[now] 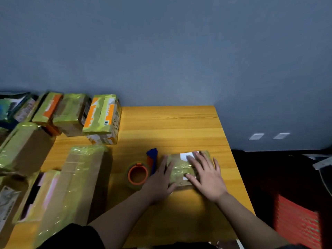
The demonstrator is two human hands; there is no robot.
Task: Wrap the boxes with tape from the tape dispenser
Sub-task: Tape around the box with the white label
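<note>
Here the box (pixel 181 169) lies flat on the tabletop (pixel 179 123), at about 5 o'clock in the view. It looks small, light and stiff, and its shiny tape skin may be slippery, so the short ends are the best places to hold it. It is brown card under yellow-green tape, with a white label on top. The left hand (pixel 159 180) rests at its 9 o'clock end, fingers straight. The right hand (pixel 206 175) presses flat on top, fingers spread wide. The tape dispenser (pixel 142 169), orange and blue, sits just beside the box at 9 o'clock. More taped boxes (pixel 75 114) crowd the tabletop from 8 to 10 o'clock.
</note>
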